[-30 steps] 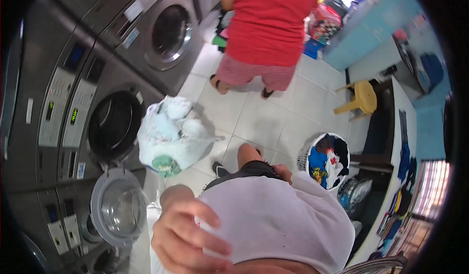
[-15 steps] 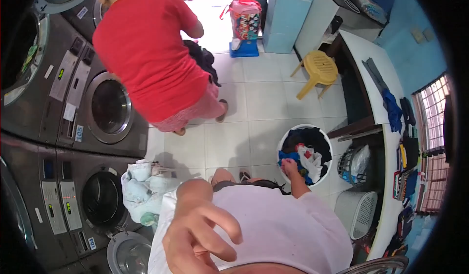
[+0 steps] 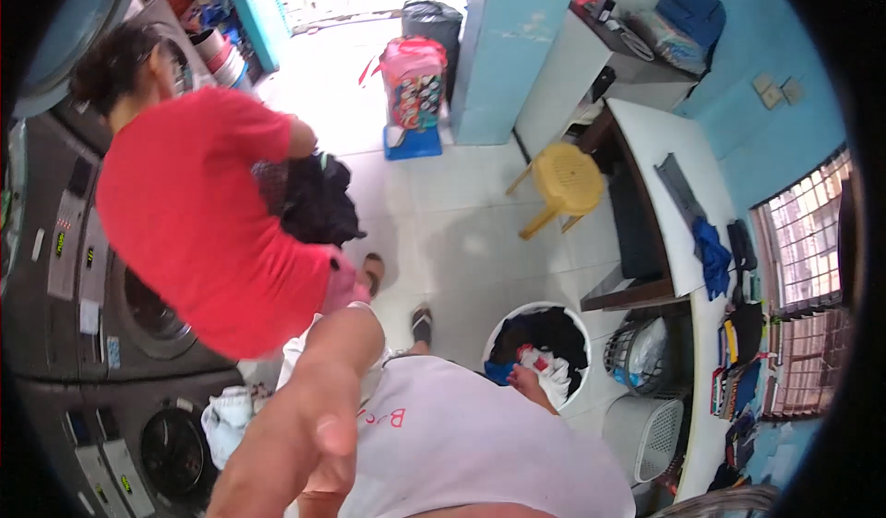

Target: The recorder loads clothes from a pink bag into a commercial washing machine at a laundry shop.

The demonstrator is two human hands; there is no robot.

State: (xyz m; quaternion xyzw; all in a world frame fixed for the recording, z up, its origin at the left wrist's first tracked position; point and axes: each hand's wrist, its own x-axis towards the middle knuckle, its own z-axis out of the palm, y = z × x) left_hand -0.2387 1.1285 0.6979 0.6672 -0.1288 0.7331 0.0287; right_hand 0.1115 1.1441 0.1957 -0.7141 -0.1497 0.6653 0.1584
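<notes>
My left hand (image 3: 309, 435) is close to the camera at lower centre-left, in front of white fabric, its fingers bent and mostly turned out of sight; whether it holds anything is hidden. My right hand (image 3: 523, 379) is small, at or just over dark, white and blue clothes in a round white basket (image 3: 574, 319), too small to tell if it grips any. A bundle of pale laundry (image 3: 227, 421) lies at lower left, partly hidden behind my arm.
A person in red (image 3: 203, 213), carrying dark clothing (image 3: 318, 199), stands close ahead-left beside stacked grey machines (image 3: 60, 333). A pink patterned bag (image 3: 413, 89) stands by the doorway. Right are a yellow stool (image 3: 565, 176), a white table (image 3: 646, 144) and more baskets (image 3: 637, 435).
My view has swung toward the doorway and right wall. The person in red has shifted left, bending with dark clothes. My left hand has moved left and turned. My right hand remains by the basket.
</notes>
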